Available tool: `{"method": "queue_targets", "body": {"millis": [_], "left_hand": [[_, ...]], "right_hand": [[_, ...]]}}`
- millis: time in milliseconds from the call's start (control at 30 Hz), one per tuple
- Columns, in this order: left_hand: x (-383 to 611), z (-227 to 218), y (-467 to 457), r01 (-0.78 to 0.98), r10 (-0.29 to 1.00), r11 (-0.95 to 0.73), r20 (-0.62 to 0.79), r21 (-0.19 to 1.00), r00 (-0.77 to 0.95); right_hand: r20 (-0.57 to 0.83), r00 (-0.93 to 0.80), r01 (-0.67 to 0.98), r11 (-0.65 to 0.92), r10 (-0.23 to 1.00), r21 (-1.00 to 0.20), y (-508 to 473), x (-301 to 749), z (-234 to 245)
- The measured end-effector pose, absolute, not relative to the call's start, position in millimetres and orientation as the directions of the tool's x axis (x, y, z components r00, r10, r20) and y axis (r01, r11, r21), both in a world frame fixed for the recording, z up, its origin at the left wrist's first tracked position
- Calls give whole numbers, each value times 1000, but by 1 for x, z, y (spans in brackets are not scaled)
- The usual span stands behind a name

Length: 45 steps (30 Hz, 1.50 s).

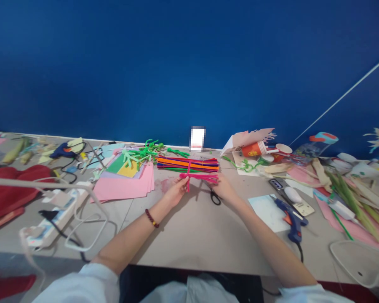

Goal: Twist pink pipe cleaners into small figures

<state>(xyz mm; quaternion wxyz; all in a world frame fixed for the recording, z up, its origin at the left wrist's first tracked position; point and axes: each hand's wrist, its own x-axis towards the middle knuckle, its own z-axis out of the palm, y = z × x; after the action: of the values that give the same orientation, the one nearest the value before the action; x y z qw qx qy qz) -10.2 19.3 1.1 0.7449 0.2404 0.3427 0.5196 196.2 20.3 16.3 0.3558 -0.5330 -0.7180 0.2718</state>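
Note:
Pink pipe cleaners, twisted together into a cross-like shape, stretch between my two hands above the table. My left hand pinches them near the crossing at the left end, with one strand sticking up and one down. At the other end, the fingers of my right hand are closed around the loose tips. Just behind lies a bundle of pipe cleaners in orange, red, purple and green. Black-handled scissors rest by my right hand, their blades partly hidden.
Pink paper sheets and green pipe-cleaner shapes lie left of the bundle. A white power strip with cables is farther left. To the right are a blue glue gun, a phone and paper cups. A blue wall stands behind.

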Motion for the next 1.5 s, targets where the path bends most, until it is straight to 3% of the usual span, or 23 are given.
{"method": "queue_targets", "body": {"millis": [167, 400, 633, 733, 900, 1000, 1167, 1333, 1500], "left_hand": [[-18, 4, 28, -612, 949, 311, -269, 727, 162], [-25, 9, 36, -659, 942, 334, -267, 674, 205], [-25, 7, 34, -626, 953, 302, -222, 719, 205], [-25, 5, 34, -627, 951, 309, -230, 716, 206], [-25, 4, 35, -655, 950, 312, -250, 688, 189], [-25, 4, 35, -654, 944, 322, -280, 684, 172], [-24, 1, 37, -668, 945, 319, -284, 673, 164], [-24, 1, 36, -675, 955, 292, -240, 678, 172], [-22, 2, 33, -664, 960, 278, -221, 694, 171]], "right_hand": [[132, -308, 753, 326, 942, -572, 41, 182, 13], [163, -307, 797, 347, 938, -494, 51, 175, 3], [182, -488, 796, 521, 854, -309, 52, 173, -1], [211, -486, 760, 530, 848, -377, 50, 173, 5], [290, -463, 579, 533, 838, -617, 47, 176, 21], [286, -433, 526, 497, 855, -691, 47, 179, 27], [280, -334, 515, 423, 900, -746, 46, 180, 32], [388, -292, 549, 486, 874, -680, 44, 181, 43], [471, -141, 582, 458, 871, -672, 38, 184, 54]]}}
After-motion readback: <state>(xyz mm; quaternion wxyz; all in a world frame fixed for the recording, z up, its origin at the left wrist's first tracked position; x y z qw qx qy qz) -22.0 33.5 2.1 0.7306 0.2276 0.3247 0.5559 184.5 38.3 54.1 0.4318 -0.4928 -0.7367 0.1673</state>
